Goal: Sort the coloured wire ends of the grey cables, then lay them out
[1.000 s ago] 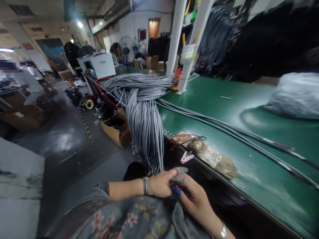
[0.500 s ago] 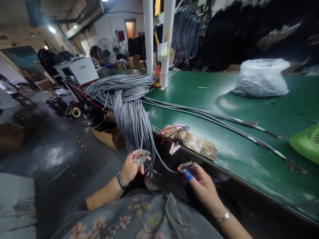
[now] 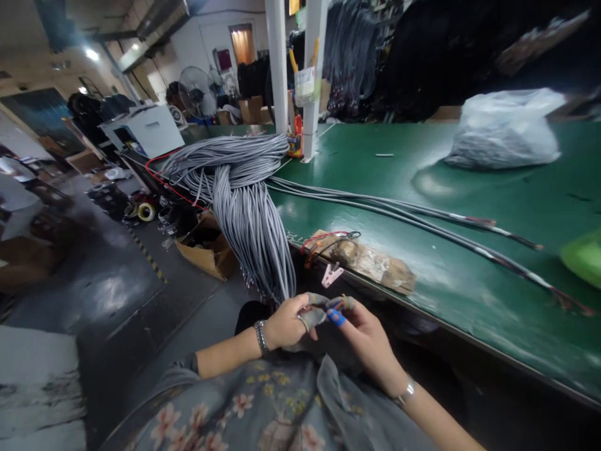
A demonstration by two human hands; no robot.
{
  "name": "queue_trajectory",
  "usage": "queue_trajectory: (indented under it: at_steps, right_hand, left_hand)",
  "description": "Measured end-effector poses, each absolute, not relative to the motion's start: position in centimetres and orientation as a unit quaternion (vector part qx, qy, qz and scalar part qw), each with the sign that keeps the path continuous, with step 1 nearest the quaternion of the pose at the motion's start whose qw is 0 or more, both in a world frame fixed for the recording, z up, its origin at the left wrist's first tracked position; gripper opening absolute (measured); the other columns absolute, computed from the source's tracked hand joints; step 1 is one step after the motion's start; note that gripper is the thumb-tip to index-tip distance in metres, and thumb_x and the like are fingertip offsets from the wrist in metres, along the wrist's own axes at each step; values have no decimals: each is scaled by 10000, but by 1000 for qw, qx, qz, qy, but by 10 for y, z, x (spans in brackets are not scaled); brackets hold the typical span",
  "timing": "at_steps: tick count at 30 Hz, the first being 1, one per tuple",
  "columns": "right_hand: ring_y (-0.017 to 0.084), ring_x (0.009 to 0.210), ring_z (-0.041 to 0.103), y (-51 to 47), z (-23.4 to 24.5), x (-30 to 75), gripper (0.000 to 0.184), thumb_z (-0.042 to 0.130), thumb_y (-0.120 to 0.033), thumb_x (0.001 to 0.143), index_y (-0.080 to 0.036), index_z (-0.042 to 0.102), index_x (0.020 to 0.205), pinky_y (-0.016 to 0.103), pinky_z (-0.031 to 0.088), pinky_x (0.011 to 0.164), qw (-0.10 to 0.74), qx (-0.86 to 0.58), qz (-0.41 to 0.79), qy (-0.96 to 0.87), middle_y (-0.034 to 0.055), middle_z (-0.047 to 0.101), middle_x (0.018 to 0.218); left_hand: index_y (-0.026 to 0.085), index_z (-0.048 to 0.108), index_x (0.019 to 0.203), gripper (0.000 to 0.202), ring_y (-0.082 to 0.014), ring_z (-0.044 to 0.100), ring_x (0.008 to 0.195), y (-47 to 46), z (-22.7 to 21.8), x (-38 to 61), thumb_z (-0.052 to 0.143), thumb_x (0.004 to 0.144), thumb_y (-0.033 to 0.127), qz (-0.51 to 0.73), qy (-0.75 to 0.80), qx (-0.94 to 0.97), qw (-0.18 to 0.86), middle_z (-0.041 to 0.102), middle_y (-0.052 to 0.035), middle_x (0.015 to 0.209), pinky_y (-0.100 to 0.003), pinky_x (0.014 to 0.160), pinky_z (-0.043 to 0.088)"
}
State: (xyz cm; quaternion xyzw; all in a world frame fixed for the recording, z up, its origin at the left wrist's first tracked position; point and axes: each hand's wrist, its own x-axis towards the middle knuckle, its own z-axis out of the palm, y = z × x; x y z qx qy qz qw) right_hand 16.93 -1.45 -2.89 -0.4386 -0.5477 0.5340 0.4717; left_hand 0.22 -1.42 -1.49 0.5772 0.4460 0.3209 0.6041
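A thick bundle of grey cables [image 3: 248, 219] hangs off the edge of the green table [image 3: 422, 263] toward my lap. My left hand [image 3: 288, 322] and my right hand [image 3: 361, 332] meet just below the cable ends, both with grey finger covers. Their fingertips pinch together on the end of one grey cable with fine coloured wires. A blue cover sits on one finger of my right hand. A watch is on my left wrist, a bracelet on my right.
A taped brown block [image 3: 366, 263] with red and black leads and a pink clip [image 3: 334, 274] sits at the table edge. Long cables [image 3: 422, 219] lie across the table. A white plastic bag [image 3: 504, 131], white posts [image 3: 277, 69], a cardboard box [image 3: 206, 250] on the floor.
My hands were apart half a second ago, the left at the bundle, the right holding a cable end. Now they have come together on that end. The view shifted slightly.
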Motion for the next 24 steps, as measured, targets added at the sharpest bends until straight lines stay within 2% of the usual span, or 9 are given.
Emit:
queue_trajectory:
  at_steps: [3, 6, 11, 17, 24]
  right_hand:
    - [163, 636, 548, -12, -28, 164, 381, 708, -551, 662, -196, 597, 746, 293, 469, 630, 460, -433, 613, -476, 19, 611, 686]
    - [141, 616, 527, -7, -26, 158, 403, 755, -537, 612, -183, 598, 722, 283, 441, 623, 455, -416, 652, -442, 8, 605, 678]
    - [124, 582, 503, 0, -27, 148, 441, 797, -528, 554, -163, 625, 733, 277, 398, 585, 428, -403, 697, -412, 4, 610, 656]
    - [138, 595, 503, 1, -35, 145, 402, 783, -525, 579, -173, 624, 691, 302, 406, 601, 460, -422, 662, -415, 6, 602, 650]
    - [149, 619, 515, -6, -39, 144, 415, 751, -555, 610, -171, 602, 659, 306, 422, 624, 462, -421, 656, -422, 19, 607, 648]
  left_hand:
    - [138, 607, 827, 408, -78, 492, 405, -13, -8, -1, 620, 762, 540, 293, 474, 582, 592, 560, 20, 550, -186, 410, 368]
    - [153, 536, 691, 438, -78, 499, 386, -11, -1, -1, 689, 667, 564, 274, 482, 554, 621, 569, 18, 548, -179, 376, 356]
    - [166, 507, 694, 483, -107, 547, 390, -8, -3, -1, 774, 540, 538, 254, 511, 500, 651, 586, 18, 532, -185, 370, 399]
    - [170, 463, 611, 474, -120, 568, 397, -8, -12, 0, 752, 554, 542, 318, 539, 443, 642, 598, -7, 511, -187, 383, 401]
    - [150, 534, 632, 473, -138, 582, 407, -8, -17, 6, 704, 553, 584, 402, 555, 373, 626, 617, -31, 539, -212, 397, 421]
